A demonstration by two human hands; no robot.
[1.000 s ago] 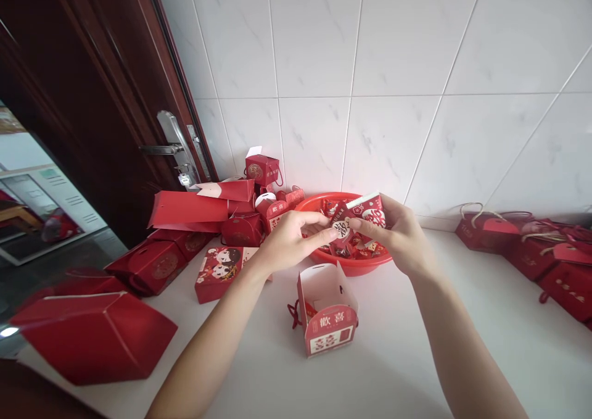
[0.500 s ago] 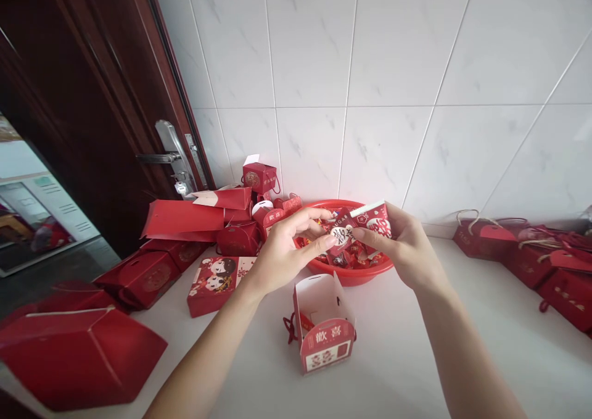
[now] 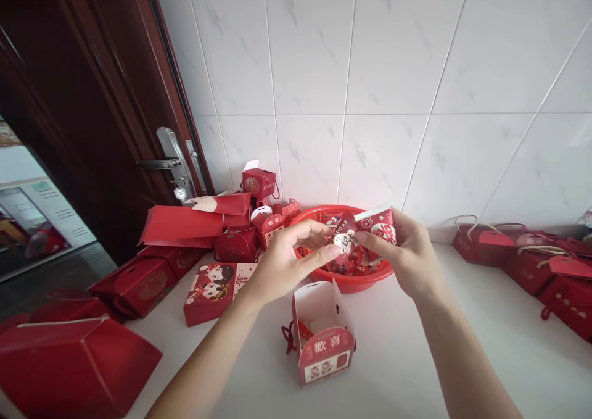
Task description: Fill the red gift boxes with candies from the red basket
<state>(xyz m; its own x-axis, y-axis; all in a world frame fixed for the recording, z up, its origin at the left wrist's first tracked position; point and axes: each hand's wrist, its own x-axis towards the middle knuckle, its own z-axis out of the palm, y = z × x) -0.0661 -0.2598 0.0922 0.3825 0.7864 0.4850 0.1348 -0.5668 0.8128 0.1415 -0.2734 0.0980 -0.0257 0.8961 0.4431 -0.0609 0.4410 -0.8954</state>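
Above a red plastic basin [image 3: 342, 283] my left hand [image 3: 284, 258] pinches a red candy packet [image 3: 343, 237] with a pale round label and the word SUGAR. My right hand [image 3: 409, 252] grips a second red packet [image 3: 375, 223] with a white strip along its top edge; its thumb reaches the first packet. Both packets touch or overlap between the hands. Wrapped candies [image 3: 356, 261] fill the basin beneath. Nearer me stands an upright, open-topped red and white gift box [image 3: 326, 345], with a red cord at its left side and something red inside.
On the left lie several red gift boxes [image 3: 145, 280], a flat box with cartoon figures [image 3: 210, 292] and a large red box [image 3: 87, 363]. More corded boxes [image 3: 531, 268] line the right. Behind are a tiled wall [image 3: 383, 55] and a dark door [image 3: 92, 67] with a handle.
The view has tilted slightly, so things sit a little lower in the picture. Both hands keep their packets in nearly the same pose over the basin.
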